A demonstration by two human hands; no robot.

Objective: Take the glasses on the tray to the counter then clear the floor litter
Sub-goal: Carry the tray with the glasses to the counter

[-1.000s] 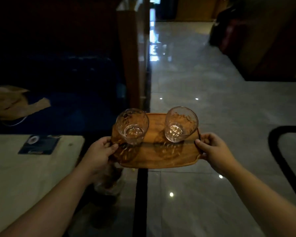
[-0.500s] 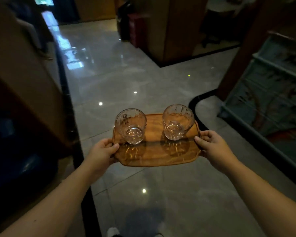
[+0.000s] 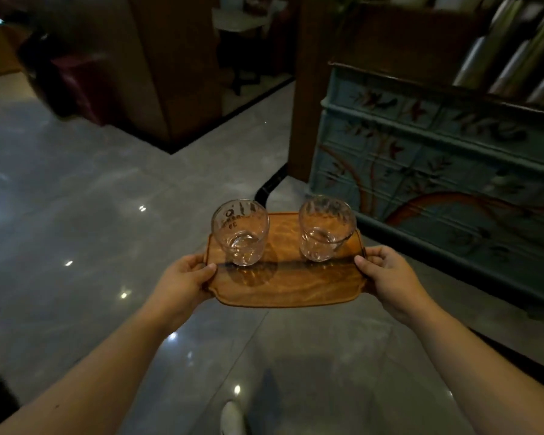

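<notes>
Between my two hands, out in front of my chest, I carry a wooden tray (image 3: 289, 284) level above the floor. My left hand (image 3: 182, 277) is clamped on the tray's left edge, thumb lying over the rim and fingers tucked beneath. My right hand (image 3: 387, 274) grips the right edge the same way, thumb on top, knuckles curled around the side.

Two clear glasses stand upright on the far half of the tray, apart from each other. The left glass (image 3: 241, 232) sits nearest my left thumb and carries pale printed writing on its wall; I can make out a large mark like an "a" above a line of small characters, but the print is too blurred to read. The right glass (image 3: 325, 229) has a rippled or cut pattern and no writing that I can make out. Each seems to hold a little clear liquid at the bottom, though I cannot be sure.

Beneath the tray lies a glossy grey tiled floor (image 3: 76, 199) dotted with reflected lights. Just beside my right arm stands a blue-green painted cabinet (image 3: 437, 158) with bird and branch motifs. Farther off to the left is a wooden partition (image 3: 170, 73). The toe of a white shoe (image 3: 231, 417) shows at the bottom edge.
</notes>
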